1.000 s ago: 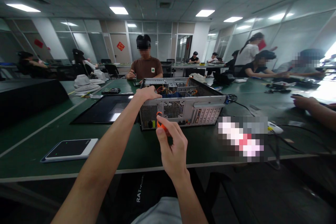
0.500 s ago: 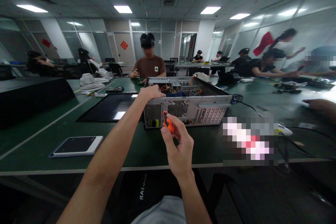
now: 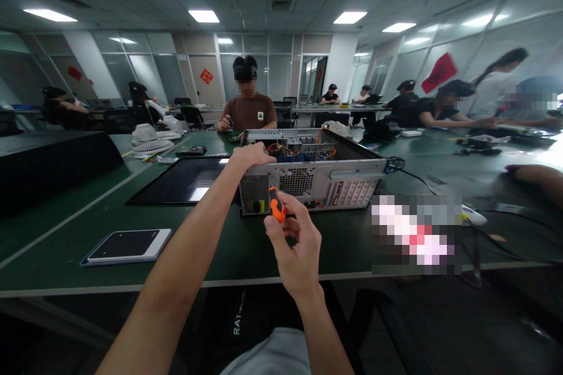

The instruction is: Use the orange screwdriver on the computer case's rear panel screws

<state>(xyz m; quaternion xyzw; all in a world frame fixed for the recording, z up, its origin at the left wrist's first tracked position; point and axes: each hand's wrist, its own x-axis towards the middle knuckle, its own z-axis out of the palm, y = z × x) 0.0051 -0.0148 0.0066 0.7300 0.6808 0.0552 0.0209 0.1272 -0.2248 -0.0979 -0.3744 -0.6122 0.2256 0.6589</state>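
An open desktop computer case (image 3: 352,179) lies on its side on the green table, its rear panel facing me and coloured wires showing inside. My left hand (image 3: 251,155) grips the top rim at its left end; the fingertips are hidden inside the case. With thumb and fingers my right hand (image 3: 297,246) holds a screwdriver (image 3: 277,208) by its orange and black handle. The screwdriver points up towards the rear panel, near the seam between the perforated grilles. Whether its tip touches a screw is too small to tell.
A black side panel (image 3: 176,184) lies left of the case, with a white-framed digital scale (image 3: 127,245) nearer me. White fans (image 3: 152,143) stand beyond. Cables and a white power strip (image 3: 474,215) are at right, beside a blurred-out patch. A co-worker (image 3: 248,108) sits opposite.
The screwdriver's handle has turned and tilted a little in my right hand, its fingers shifting slightly left. My left hand stays on the case. The view has drifted slightly.
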